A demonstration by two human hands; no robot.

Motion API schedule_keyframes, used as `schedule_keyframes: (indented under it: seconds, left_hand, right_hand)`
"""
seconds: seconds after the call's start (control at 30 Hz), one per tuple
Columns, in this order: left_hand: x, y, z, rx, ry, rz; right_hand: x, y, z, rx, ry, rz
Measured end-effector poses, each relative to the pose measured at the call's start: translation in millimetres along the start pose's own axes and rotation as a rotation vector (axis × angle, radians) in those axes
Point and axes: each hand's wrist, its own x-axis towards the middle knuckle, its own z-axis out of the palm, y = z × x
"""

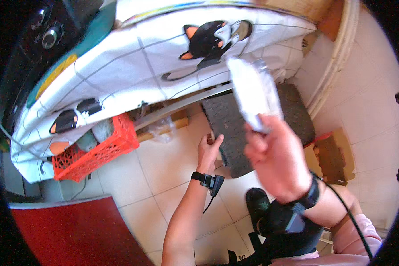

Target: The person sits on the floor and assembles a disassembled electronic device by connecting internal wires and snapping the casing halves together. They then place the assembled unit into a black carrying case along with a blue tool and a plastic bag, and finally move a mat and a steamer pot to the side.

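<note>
My right hand (277,159) is closed on the lower end of a white, partly clear plastic bag (255,91), which is raised above a dark speckled board (292,119). Part of the board is hidden behind the bag and this hand. At the board's left edge is my left hand (208,153), with its thumb over the edge and its fingers curled at the side. Part of those fingers cannot be seen. Both wrists wear dark straps with small devices.
A white cloth with cat pictures (119,66) hangs ahead. Beneath it stand a red plastic crate (104,155) with round greenish things and a thin clear bag (162,128). An open cardboard box (337,155) is at right; a red surface (75,232) fills the lower left.
</note>
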Motion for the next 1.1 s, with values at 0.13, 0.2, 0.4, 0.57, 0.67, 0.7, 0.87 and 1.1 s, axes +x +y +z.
schedule_keyframes:
  seconds: [0.13, 0.2, 0.4, 0.57, 0.67, 0.7, 0.87, 1.1]
  left_hand:
    - [-1, 16, 12, -0.532, -0.038, -0.002]
    - [-12, 31, 3, -1.116, -0.349, -0.002]
    - [15, 93, 4, 0.503, -0.047, 0.307]
    - [-17, 108, 63, 0.528, 0.189, 0.804]
    - [-63, 126, 102, 0.599, 0.079, 0.889]
    - [-71, 134, 117, 0.594, 0.074, 1.002]
    - [-113, 145, 174, 0.32, -0.102, 1.127]
    - [-109, 131, 194, 0.312, -0.546, 1.12]
  right_hand:
    - [0, 13, 2, -0.12, -0.057, 0.068]
    - [2, 22, 6, -0.066, -0.112, 0.07]
    - [-2, 33, 19, -0.026, -0.186, 0.167]
    - [3, 36, 19, -0.013, -0.21, 0.154]
    - [2, 35, 17, -0.094, -0.231, 0.124]
    - [-3, 35, 16, -0.039, -0.259, 0.101]
    - [-43, 53, 13, -0.145, -0.387, 0.291]
    - [-59, 82, 7, -0.315, -0.48, 0.037]
